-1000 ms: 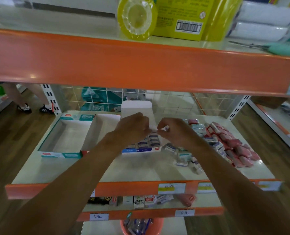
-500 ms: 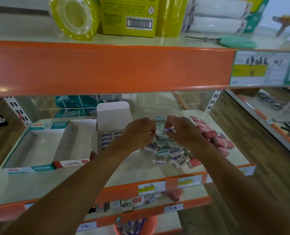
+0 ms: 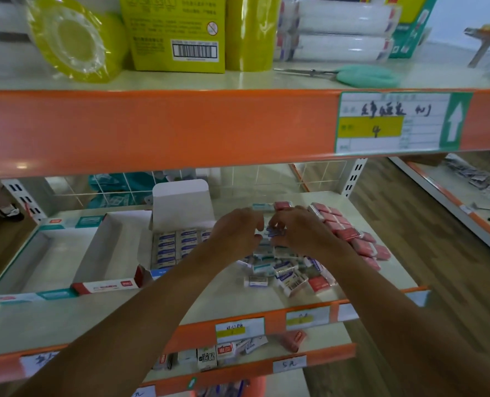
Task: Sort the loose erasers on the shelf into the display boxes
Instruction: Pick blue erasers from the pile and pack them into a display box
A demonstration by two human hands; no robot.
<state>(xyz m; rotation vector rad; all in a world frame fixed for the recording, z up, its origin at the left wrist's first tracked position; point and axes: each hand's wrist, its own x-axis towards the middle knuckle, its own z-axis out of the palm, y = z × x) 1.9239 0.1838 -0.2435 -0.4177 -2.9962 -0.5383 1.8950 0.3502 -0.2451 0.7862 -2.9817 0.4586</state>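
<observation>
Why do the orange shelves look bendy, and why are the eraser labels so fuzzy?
Head view: the wide-angle lens bows the orange shelf edge; soft focus and dim light under it smear the print on the loose erasers; pale glare sits on the upper shelf top.

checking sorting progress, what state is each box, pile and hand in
teal box, open, empty
red box, open, empty
blue box, flap up, partly filled
loose erasers, heaped, unsorted
pink erasers, heaped, unsorted
right hand, pinches a blue eraser
left hand, fingers curled over the heap, grip unclear
</observation>
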